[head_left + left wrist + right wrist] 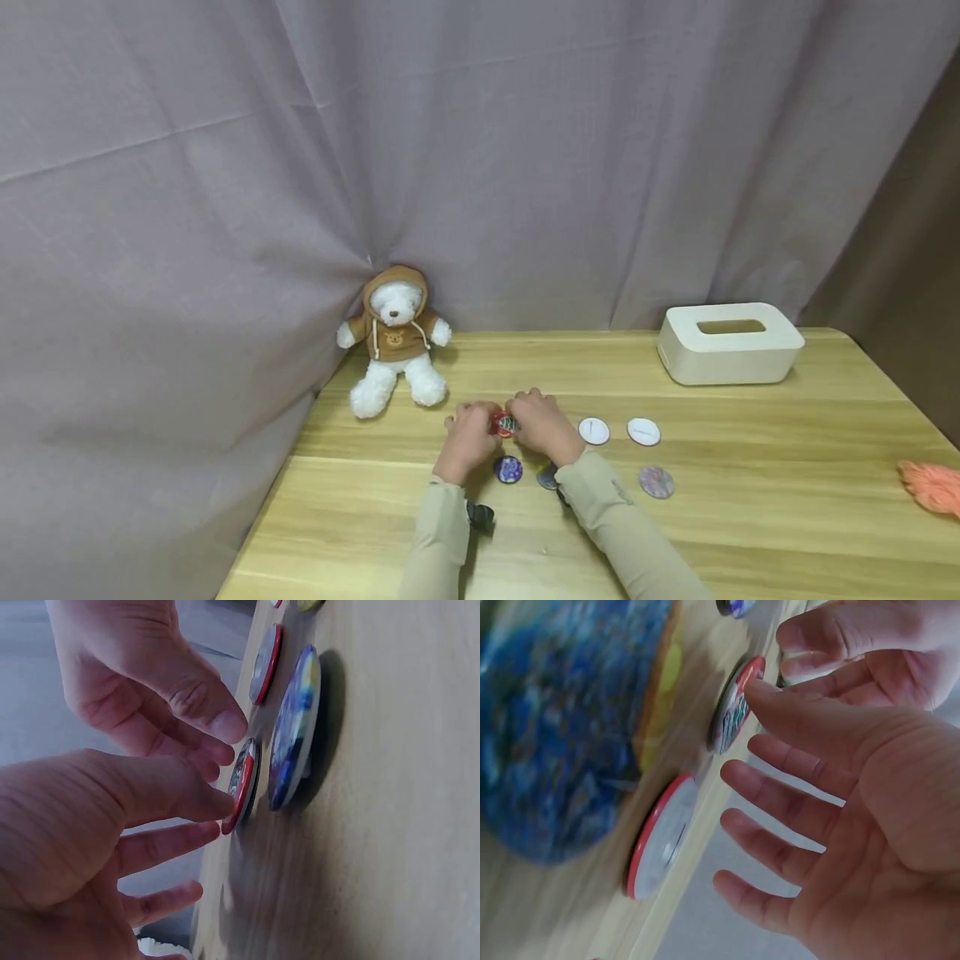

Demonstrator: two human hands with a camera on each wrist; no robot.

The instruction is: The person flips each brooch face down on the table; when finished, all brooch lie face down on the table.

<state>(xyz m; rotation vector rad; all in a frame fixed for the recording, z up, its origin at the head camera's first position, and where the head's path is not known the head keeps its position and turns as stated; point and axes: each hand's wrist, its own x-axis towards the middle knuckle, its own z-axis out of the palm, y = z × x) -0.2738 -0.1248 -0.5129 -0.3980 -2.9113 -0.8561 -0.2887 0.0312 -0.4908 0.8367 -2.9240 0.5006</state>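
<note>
A round red badge [506,424] with a green and white pattern lies between my two hands in the head view. My left hand [471,435] has its thumb tip at the badge's red rim, the other fingers spread beside it. From the other side my right hand [537,423] reaches in, its thumb overlapping the badge [739,705] in the right wrist view and its remaining fingers loosely extended. Close in front lies a blue-purple badge [508,469]. A dark blue badge [547,477] is partly covered by the right wrist.
Two white-faced badges [594,431] and a pale pinkish badge [656,482] lie to the right. A white teddy bear [396,337] in a brown hoodie sits at the back left. Behind right stands a white tissue box [731,354]; orange yarn [932,487] lies at the far right.
</note>
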